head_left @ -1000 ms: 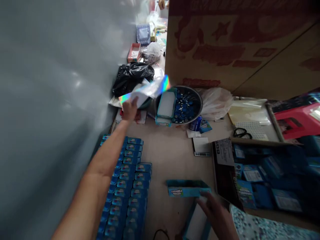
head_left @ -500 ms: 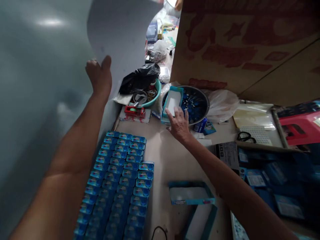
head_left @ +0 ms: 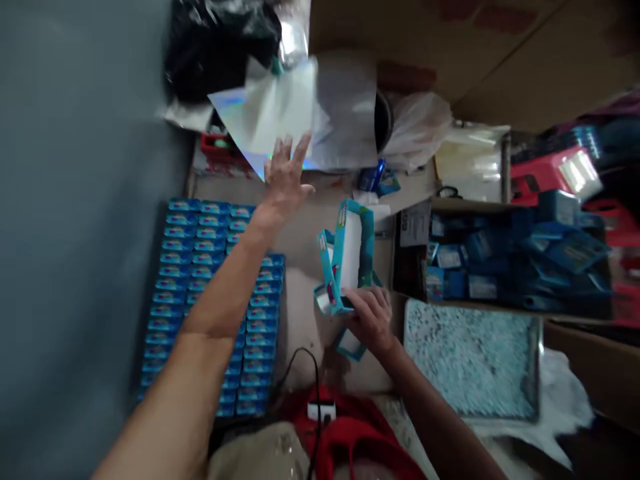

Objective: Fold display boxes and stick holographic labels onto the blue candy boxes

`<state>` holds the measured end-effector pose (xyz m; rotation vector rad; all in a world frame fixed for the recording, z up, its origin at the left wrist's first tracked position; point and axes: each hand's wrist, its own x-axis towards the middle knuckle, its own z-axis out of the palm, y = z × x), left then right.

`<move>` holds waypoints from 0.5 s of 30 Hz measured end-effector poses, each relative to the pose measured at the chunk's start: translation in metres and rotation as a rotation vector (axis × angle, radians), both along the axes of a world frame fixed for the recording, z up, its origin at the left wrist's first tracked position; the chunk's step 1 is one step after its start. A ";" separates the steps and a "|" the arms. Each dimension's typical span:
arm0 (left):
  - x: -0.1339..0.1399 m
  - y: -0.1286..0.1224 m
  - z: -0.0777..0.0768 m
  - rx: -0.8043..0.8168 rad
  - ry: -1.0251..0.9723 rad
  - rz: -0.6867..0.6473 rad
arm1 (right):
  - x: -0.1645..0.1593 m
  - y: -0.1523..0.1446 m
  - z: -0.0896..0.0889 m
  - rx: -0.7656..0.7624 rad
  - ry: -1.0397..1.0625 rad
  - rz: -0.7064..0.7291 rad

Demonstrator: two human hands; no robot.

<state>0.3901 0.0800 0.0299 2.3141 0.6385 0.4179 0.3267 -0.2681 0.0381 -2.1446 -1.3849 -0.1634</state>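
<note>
My right hand (head_left: 371, 319) grips the near end of a shallow blue carton tray (head_left: 353, 257) with a white inside. Beneath it lie other blue trays (head_left: 351, 343), partly hidden. My left hand (head_left: 286, 175) is spread out at the near edge of a large shiny sheet (head_left: 345, 120); whether the fingertips touch it I cannot tell. The sheet covers most of the dark bowl (head_left: 384, 123) and part of a red tape dispenser (head_left: 216, 145). Under my left forearm, small blue boxes (head_left: 173, 287) stand in tight rows.
A carton of loose blue boxes (head_left: 483, 257) is at the right, and nearer is a metal tray (head_left: 470, 360) of small pale-blue pieces. A black cable (head_left: 317, 380) runs up from below. A large cardboard box (head_left: 400, 33) and a black plastic bag (head_left: 220, 47) are at the back.
My left hand has come down from the upper left, and the sheet now lies over the bowl. My right hand has drawn back from the bowl with the tray. The view has tilted downward.
</note>
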 end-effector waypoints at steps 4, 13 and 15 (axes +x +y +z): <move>-0.111 -0.149 -0.018 -0.833 -0.106 0.342 | -0.012 -0.044 0.001 -0.053 0.095 -0.085; -0.216 -0.331 -0.009 -1.770 -0.294 0.730 | -0.073 -0.114 -0.003 -0.344 0.414 0.390; -0.222 -0.352 -0.007 -1.736 -0.318 0.749 | -0.078 -0.127 -0.004 -0.347 0.473 0.369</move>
